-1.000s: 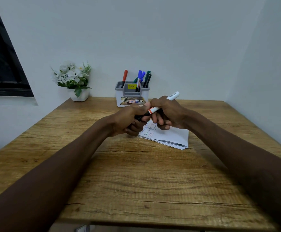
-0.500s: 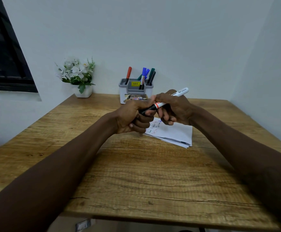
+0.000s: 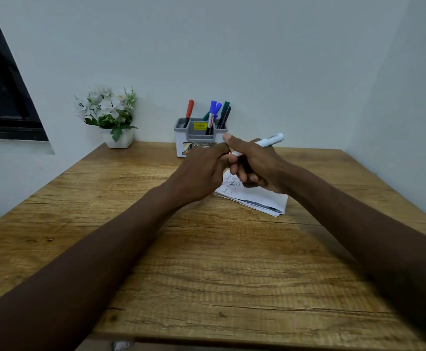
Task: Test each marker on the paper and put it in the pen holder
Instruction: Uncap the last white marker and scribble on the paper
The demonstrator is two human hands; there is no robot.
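Both hands meet above the table's middle, just in front of the grey pen holder (image 3: 199, 134). My right hand (image 3: 253, 163) grips the white barrel of a marker (image 3: 270, 139), whose rear end sticks out up and to the right. My left hand (image 3: 201, 171) is closed round the marker's front end, which is hidden inside the fist. Under the hands lies a folded white paper (image 3: 257, 198) with small coloured scribbles at its near-left part. Several markers, red, blue, green and black, stand in the holder.
A white pot of artificial flowers (image 3: 110, 115) stands at the back left of the wooden table (image 3: 206, 262). A dark window (image 3: 1, 92) is on the left wall. White walls close the table at the back and right.
The hands have pressed closer together, so the marker's black front end has disappeared into my left fist. The hands stay over the paper.
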